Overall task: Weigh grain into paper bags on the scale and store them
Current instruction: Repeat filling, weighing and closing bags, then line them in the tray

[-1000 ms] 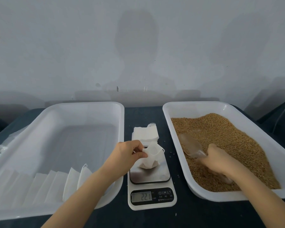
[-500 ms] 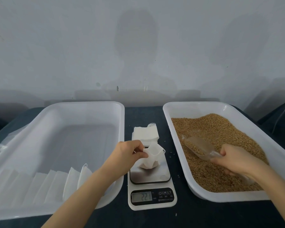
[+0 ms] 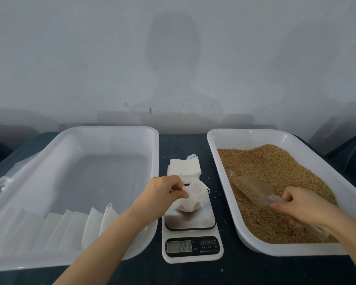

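Between scooping and pouring.
In the white plastic tray (image 3: 247,131) of brown grain (image 3: 275,165) on our right, our right hand (image 3: 300,204) gripped the handle of the clear plastic scoop (image 3: 253,188), part-filled. On the white digital scale (image 3: 191,220) beside it, our left hand (image 3: 162,192) pinched open the rim of the small white paper bag (image 3: 191,199). We judged it best to carry level and pour slowly, watching the display (image 3: 179,246).

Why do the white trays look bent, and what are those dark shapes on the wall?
Head view: the wide-angle lens bows the left tray and right tray; the shapes on the wall are soft shadows, likely the person's; the shiny scale plate reflects the paper bag.
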Demonstrator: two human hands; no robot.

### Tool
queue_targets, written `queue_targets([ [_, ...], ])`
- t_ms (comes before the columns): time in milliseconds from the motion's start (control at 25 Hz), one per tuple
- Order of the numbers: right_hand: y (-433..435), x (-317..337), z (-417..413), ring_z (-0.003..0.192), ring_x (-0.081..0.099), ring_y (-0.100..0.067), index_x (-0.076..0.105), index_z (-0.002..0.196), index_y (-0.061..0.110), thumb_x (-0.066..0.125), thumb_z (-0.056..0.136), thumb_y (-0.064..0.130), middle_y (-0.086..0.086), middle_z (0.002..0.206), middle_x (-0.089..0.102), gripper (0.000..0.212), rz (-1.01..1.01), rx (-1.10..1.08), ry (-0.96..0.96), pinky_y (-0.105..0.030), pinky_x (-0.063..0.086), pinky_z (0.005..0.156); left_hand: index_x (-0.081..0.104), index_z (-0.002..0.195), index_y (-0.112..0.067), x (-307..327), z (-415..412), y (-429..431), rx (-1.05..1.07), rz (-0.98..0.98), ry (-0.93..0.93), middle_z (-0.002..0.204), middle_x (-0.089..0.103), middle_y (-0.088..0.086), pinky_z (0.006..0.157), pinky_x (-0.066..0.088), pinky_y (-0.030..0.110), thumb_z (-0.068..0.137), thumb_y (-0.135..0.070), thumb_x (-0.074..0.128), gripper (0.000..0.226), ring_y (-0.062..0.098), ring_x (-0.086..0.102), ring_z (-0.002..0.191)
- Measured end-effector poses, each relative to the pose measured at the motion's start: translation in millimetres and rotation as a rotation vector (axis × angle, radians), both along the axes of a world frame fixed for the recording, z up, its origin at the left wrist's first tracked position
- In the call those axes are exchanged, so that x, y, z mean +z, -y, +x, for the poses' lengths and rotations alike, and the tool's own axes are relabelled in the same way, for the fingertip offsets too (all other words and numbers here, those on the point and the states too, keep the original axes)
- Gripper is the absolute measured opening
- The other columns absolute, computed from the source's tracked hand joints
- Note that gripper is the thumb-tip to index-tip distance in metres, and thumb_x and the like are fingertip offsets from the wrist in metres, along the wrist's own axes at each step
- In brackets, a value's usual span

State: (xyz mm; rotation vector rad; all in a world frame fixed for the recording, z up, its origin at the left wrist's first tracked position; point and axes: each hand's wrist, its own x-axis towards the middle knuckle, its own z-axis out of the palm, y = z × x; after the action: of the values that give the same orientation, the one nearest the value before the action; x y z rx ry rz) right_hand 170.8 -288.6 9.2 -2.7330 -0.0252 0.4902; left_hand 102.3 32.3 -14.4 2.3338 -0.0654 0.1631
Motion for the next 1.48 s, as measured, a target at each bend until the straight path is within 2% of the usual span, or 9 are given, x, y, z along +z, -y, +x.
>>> queue_targets([
  [400,24,28,-12,0.069,0.061,-0.011,0.06,0.089,0.026,0.062,0.085,0.031,0.005,0.078,0.066,0.007,-0.051,0.046,0.239,-0.018,0.041,0.053,0.064,0.078,-0.017,0,1,0,0.004,-0.015,0.016,0.063,0.054,-0.021,0.059,0.036,0.005,0.087,-0.014,0.068,0.011,-0.01,0.049,0.058],
  [520,17,49,-14,0.075,0.055,0.001,0.061,0.096,0.034,0.064,0.083,0.03,0.017,0.084,0.062,0.015,0.024,0.117,0.326,-0.014,0.037,0.059,0.06,0.074,-0.023,1,0,0,0.007,-0.045,0.019,0.066,0.057,-0.021,0.061,0.037,0.004,0.086,-0.015,0.069,0.018,-0.012,0.05,0.06],
  [640,-1,69,-18,0.069,0.053,0.011,0.057,0.094,0.048,0.065,0.079,0.034,0.029,0.082,0.06,0.022,0.064,0.235,0.366,-0.01,0.035,0.059,0.062,0.076,-0.02,1,0,1,0.013,-0.066,0.028,0.066,0.056,-0.022,0.061,0.037,0.003,0.087,-0.015,0.069,0.014,-0.014,0.051,0.062],
  [760,-23,80,-19,0.054,0.058,0.005,0.056,0.09,0.058,0.066,0.077,0.04,0.032,0.078,0.064,0.024,0.082,0.304,0.351,-0.014,0.042,0.051,0.068,0.083,-0.011,0,0,1,0.016,-0.052,0.047,0.066,0.054,-0.022,0.06,0.035,0.002,0.088,-0.016,0.067,0.007,-0.014,0.05,0.062],
  [840,-35,82,-15,0.066,0.06,0.002,0.055,0.087,0.062,0.067,0.076,0.045,0.039,0.075,0.061,0.024,-0.01,0.35,0.393,-0.025,0.047,0.073,0.068,0.085,-0.011,0,1,1,0.017,-0.049,0.049,0.067,0.054,-0.021,0.061,0.035,0.002,0.088,-0.018,0.067,0.008,-0.012,0.051,0.062],
  [920,-42,85,-8,0.072,0.053,0.006,0.051,0.086,0.063,0.066,0.076,0.049,0.039,0.071,0.06,0.023,-0.115,0.407,0.486,-0.032,0.035,0.089,0.068,0.086,-0.011,0,1,1,0.015,-0.044,0.048,0.069,0.055,-0.019,0.061,0.035,0.002,0.089,-0.019,0.067,0.008,-0.009,0.051,0.061],
  [1040,-49,90,4,0.089,0.05,0.001,0.054,0.098,0.059,0.061,0.081,0.052,0.028,0.08,0.064,0.02,-0.239,0.456,0.62,-0.03,0.017,0.091,0.067,0.085,-0.011,-1,1,0,0.012,-0.041,0.043,0.072,0.059,-0.012,0.061,0.038,0.004,0.089,-0.02,0.066,0.009,-0.004,0.052,0.062],
  [1240,-57,98,12,0.092,0.042,-0.003,0.057,0.104,0.056,0.056,0.084,0.054,0.031,0.094,0.059,0.021,-0.378,0.537,0.726,-0.03,0.013,0.09,0.065,0.084,-0.014,-1,1,0,0.0,-0.067,0.027,0.069,0.056,-0.015,0.06,0.037,0.003,0.089,-0.02,0.066,0.008,-0.009,0.051,0.058],
  [1480,-65,101,15,0.102,0.045,-0.005,0.058,0.104,0.055,0.056,0.084,0.054,0.029,0.101,0.059,0.019,-0.421,0.542,0.727,-0.03,0.011,0.088,0.061,0.081,-0.02,-1,2,0,-0.008,-0.067,0.029,0.069,0.055,-0.018,0.06,0.037,0.003,0.089,-0.021,0.066,0.01,-0.007,0.051,0.058],
])
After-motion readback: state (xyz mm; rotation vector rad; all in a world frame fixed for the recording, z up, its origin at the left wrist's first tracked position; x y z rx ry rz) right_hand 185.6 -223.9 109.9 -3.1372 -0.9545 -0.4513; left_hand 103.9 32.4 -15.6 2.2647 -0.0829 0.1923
